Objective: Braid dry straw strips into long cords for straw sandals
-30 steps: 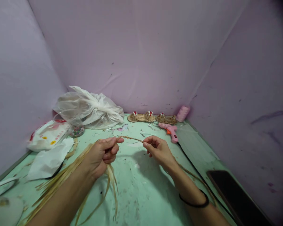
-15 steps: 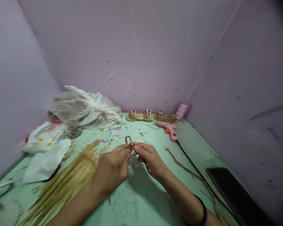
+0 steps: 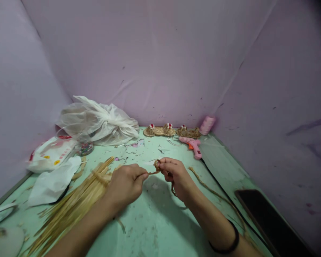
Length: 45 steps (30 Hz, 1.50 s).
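Note:
A brown twisted straw cord (image 3: 153, 172) stretches between my two hands above the table. My left hand (image 3: 128, 184) pinches one stretch of it between thumb and fingers. My right hand (image 3: 173, 175) is closed on a small loop in the cord (image 3: 157, 165), and the rest of the cord hangs below the right palm. Under and beside my left forearm lies a bundle of dry straw strips (image 3: 81, 200). Another twisted cord (image 3: 210, 192) lies on the table to the right of my right hand.
A pink glue gun (image 3: 194, 145) with a black cable lies beyond my right hand. Woven straw pieces with beads (image 3: 160, 131) and a pink thread spool (image 3: 207, 125) stand at the back. A knotted plastic bag (image 3: 104, 121) is back left; a dark phone (image 3: 267, 217) lies right.
My hands have moved apart, the right one shifting slightly right. The upright loop between them is smaller and lower, and a straight stretch of cord now shows between the hands.

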### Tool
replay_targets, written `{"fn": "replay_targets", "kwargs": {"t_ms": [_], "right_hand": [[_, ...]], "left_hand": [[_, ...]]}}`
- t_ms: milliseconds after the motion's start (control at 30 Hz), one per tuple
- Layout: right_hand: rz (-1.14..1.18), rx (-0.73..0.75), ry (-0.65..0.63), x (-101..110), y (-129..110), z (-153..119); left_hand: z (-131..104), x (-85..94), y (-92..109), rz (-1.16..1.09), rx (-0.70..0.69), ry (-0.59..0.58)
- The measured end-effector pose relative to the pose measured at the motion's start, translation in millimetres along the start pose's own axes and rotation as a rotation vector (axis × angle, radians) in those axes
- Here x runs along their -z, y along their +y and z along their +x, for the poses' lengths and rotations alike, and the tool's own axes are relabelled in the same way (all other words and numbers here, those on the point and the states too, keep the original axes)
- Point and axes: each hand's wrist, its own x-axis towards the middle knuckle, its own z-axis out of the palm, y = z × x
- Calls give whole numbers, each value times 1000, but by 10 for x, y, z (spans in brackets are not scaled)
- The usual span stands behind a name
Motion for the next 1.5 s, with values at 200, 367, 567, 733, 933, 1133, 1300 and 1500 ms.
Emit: {"fn": "replay_targets", "kwargs": {"t_ms": [200, 367, 567, 733, 933, 1133, 1300, 1500], "right_hand": [[-33, -191, -181, -25, -46, -73], [-27, -269, -310, -40, 5, -82], [56, -147, 14, -64, 50, -19], [-39, 9, 115, -146, 136, -29], [-248, 208, 112, -222, 210, -86], [-388, 307, 100, -239, 225, -126], [-392, 332, 67, -231, 212, -130], [-361, 294, 85, -260, 176, -148]], "left_hand": [[50, 52, -93, -45, -234, 192], [70, 60, -105, -22, -422, 231], [47, 49, 1, -9, -368, 460], [-15, -35, 132, 149, -254, 369], [-38, 20, 200, 287, -13, 262], [36, 110, 78, -25, 216, 100], [89, 133, 66, -280, 404, 2], [121, 134, 143, -463, 546, 29]]}}
